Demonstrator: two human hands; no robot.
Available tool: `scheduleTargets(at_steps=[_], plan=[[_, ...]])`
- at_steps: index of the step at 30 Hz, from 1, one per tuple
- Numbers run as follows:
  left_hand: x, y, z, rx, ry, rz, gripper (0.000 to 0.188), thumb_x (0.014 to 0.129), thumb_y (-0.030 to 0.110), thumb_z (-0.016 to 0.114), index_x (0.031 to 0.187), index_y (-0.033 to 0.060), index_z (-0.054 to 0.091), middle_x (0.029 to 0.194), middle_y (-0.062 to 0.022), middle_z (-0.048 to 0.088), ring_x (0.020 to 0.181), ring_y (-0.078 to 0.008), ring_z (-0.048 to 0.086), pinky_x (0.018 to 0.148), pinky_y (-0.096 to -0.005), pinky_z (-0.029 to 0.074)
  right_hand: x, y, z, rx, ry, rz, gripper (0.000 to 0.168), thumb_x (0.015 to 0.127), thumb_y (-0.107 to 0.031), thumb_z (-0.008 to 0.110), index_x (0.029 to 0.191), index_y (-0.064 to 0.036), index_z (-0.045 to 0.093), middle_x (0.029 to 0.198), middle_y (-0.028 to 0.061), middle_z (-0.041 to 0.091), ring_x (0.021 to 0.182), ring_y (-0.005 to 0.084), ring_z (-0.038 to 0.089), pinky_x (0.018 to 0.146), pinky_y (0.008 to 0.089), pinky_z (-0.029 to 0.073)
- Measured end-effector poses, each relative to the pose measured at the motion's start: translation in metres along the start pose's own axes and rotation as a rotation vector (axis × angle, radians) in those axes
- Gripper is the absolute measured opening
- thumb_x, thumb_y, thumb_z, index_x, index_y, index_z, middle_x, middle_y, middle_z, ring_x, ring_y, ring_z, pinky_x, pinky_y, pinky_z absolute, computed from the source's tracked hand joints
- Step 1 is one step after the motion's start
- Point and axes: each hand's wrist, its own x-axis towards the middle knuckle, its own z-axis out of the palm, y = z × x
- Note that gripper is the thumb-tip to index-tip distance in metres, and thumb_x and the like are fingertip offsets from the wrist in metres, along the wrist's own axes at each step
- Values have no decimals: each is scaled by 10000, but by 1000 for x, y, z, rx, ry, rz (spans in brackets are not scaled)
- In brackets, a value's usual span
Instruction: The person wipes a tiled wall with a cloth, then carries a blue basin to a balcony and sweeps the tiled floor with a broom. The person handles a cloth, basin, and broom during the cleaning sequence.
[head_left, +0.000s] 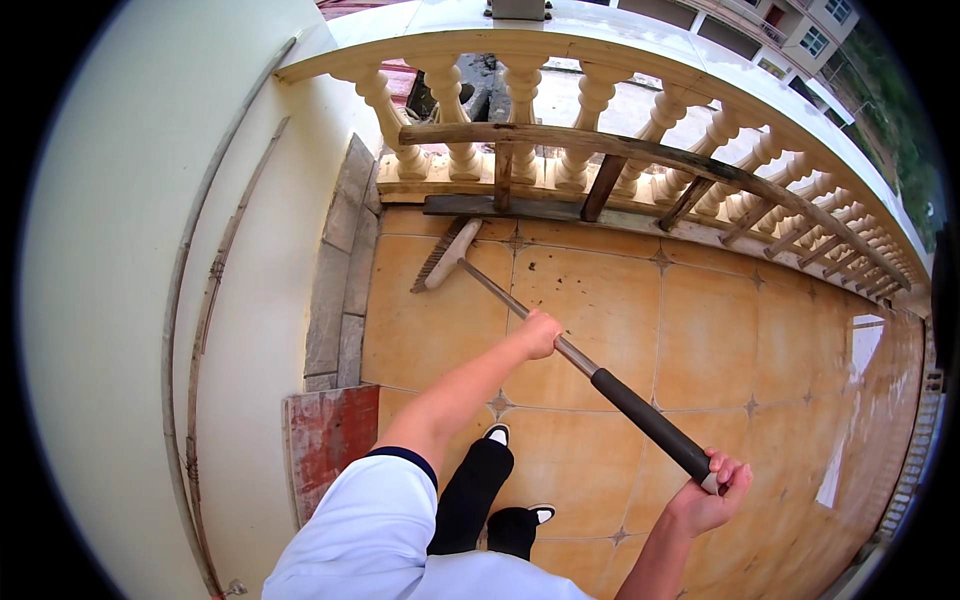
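Observation:
Both hands are on a push broom. My left hand (538, 334) wraps the bare metal part of the handle (495, 287), about midway along it. At the far end of the dark foam grip (651, 420), my right hand (712, 495) holds the handle's tip. The pale broom head (453, 259) rests on the tan tiled floor (585, 465), its bristles (439, 255) facing left and its upper end close to the wooden ladder by the railing. Dark bits of dirt (559, 281) lie on the tiles to the right of the broom head.
A wooden ladder (592, 139) lies on its side along the baluster railing (521, 90). Two long poles (214, 277) lean on the white wall (112, 262) at left. A red-stained board (334, 442) stands by the wall's grey tile skirting (349, 247). My feet (497, 433) are on the floor.

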Motion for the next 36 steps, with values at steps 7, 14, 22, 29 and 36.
scheduleTargets(at_steps=[7,14,22,29,36], plan=[[32,89,44,-36,-107,151,94,601,24,585,623,115,587,710,-123,604,807,-321,573,846,-444,373,-1,-50,-75,10,151,-98,226,931,-151,403,713,-94,382,619,-1,361,650,139,429,776,350,419],[58,212,99,-45,-152,364,75,623,46,591,627,121,587,716,-115,606,790,-315,579,875,-459,371,-10,-110,-169,-44,298,-263,241,932,-158,403,700,-96,384,637,-4,357,656,141,421,778,346,413],[5,404,153,-292,-213,732,38,616,87,597,623,121,613,654,-100,602,717,-290,589,712,-401,397,-63,-253,-166,-125,476,-706,192,771,-134,505,606,-111,411,565,8,363,553,177,408,602,372,377],[-64,344,91,-280,-56,472,54,607,61,607,593,106,582,654,-78,589,715,-271,565,726,-390,358,-67,-280,-192,-119,278,-449,191,834,-124,429,645,-110,401,594,24,369,602,189,404,650,398,369],[-108,162,37,-102,132,117,74,598,44,600,607,99,552,677,-80,576,763,-280,547,787,-412,369,-50,-149,-108,110,234,-93,215,850,-132,444,642,-101,398,575,27,352,570,183,399,602,318,389]])
